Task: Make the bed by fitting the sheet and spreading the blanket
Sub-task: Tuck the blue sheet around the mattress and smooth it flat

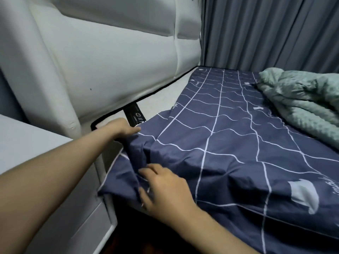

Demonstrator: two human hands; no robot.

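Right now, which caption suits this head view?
Left hand and right hand grip the navy sheet at the bare mattress corner; green blanket bunched beyond.

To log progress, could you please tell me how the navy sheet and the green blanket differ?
The sheet is navy with white lines, the blanket pale green. The sheet lies mostly spread, the blanket bunched. The left hand and right hand hold the sheet, not the blanket. Both lie on the bed.

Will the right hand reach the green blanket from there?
Probably not yet. The right hand holds the sheet at the near corner, and the blanket is bunched far across the bed. Nothing blocks the way, though.
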